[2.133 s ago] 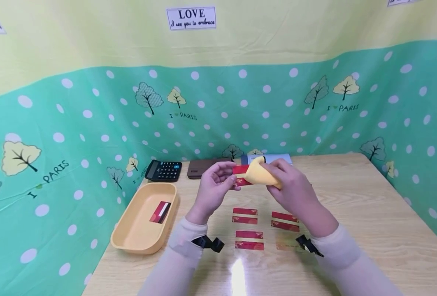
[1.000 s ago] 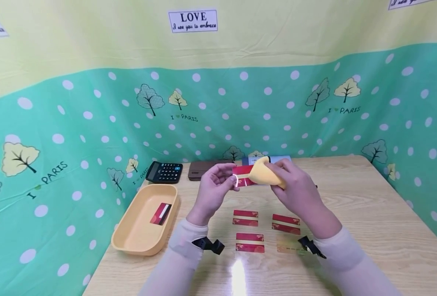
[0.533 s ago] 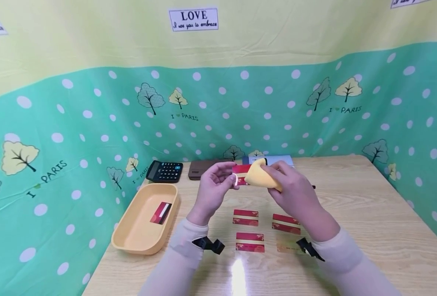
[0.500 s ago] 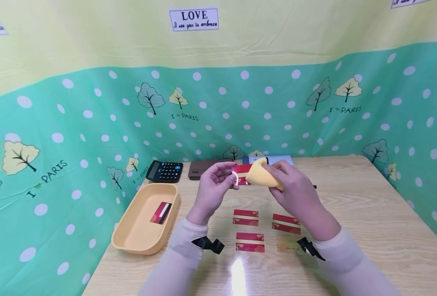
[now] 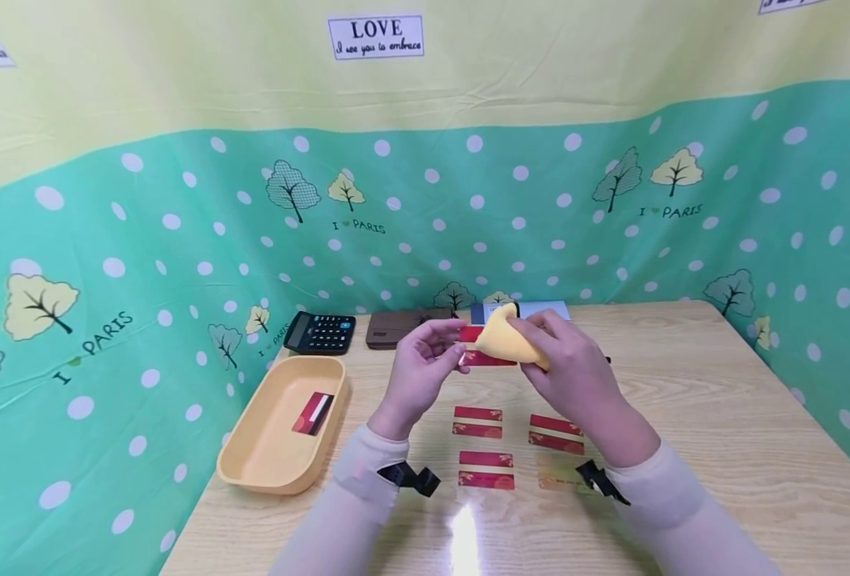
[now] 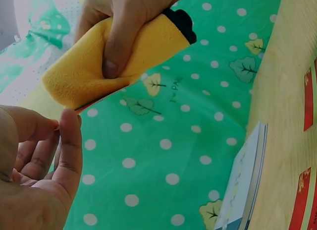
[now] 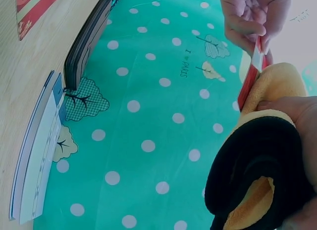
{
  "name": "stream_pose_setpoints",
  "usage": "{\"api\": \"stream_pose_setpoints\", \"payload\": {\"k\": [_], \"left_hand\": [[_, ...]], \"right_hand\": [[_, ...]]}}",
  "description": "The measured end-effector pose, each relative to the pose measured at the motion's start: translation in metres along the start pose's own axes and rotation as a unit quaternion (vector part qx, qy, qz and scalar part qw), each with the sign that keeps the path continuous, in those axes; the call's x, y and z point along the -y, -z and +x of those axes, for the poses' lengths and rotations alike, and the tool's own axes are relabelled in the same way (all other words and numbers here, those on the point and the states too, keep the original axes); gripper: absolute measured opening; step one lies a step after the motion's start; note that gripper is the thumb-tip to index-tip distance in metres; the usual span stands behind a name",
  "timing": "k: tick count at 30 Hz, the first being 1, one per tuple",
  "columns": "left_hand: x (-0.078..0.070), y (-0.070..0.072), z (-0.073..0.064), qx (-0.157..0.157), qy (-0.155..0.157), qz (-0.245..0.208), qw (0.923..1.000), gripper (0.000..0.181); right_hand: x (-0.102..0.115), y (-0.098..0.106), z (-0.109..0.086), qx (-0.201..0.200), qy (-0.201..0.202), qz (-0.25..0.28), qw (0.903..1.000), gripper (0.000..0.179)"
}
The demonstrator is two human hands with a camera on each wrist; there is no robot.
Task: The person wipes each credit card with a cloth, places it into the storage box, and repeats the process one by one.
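In the head view my left hand (image 5: 416, 374) pinches a red card (image 5: 490, 359) with a pale stripe by its left edge, above the table. My right hand (image 5: 575, 366) grips a folded yellow cloth (image 5: 506, 339) with a dark edging and holds it over the card, covering much of its face. From the right wrist, the card (image 7: 247, 87) appears nearly edge-on, held between the left thumb and fingers, with the cloth (image 7: 280, 81) against it. In the left wrist view the cloth (image 6: 79, 66) hides almost all of the card.
Red striped cards (image 5: 486, 470) and a gold-toned card (image 5: 559, 475) lie below the hands. At left stands a yellow tray (image 5: 262, 456) holding one red card (image 5: 313, 414). A calculator (image 5: 322, 334), a brown wallet (image 5: 405, 330) and a blue-and-white booklet (image 5: 551, 309) line the back.
The cloth shifts slightly right, then back left over the card. The card now tilts differently, its glare mostly gone and its lower edge showing further right. Both hands keep their holds.
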State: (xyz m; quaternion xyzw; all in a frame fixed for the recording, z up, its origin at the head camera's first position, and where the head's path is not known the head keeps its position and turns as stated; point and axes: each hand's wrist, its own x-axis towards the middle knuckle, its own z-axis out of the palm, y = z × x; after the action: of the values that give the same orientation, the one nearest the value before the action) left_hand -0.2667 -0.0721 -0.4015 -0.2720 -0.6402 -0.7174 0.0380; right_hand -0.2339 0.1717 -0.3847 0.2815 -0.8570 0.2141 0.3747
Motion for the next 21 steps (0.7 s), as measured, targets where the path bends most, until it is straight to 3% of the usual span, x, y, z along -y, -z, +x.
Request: {"api": "stream_pose_setpoints", "payload": {"k": [13,21], "left_hand": [[-0.007,0.015,0.003,-0.045,-0.013,-0.016,0.9988,0.027],[-0.015,0.027,0.004,-0.07,-0.018,-0.027,0.997,0.026]], "right_hand": [[-0.016,0.009,0.002,-0.004,0.0,-0.018,0.9998,0.06],[-0.036,0.027,0.002,-0.054,-0.027,-0.009,0.9981,0.056]]}}
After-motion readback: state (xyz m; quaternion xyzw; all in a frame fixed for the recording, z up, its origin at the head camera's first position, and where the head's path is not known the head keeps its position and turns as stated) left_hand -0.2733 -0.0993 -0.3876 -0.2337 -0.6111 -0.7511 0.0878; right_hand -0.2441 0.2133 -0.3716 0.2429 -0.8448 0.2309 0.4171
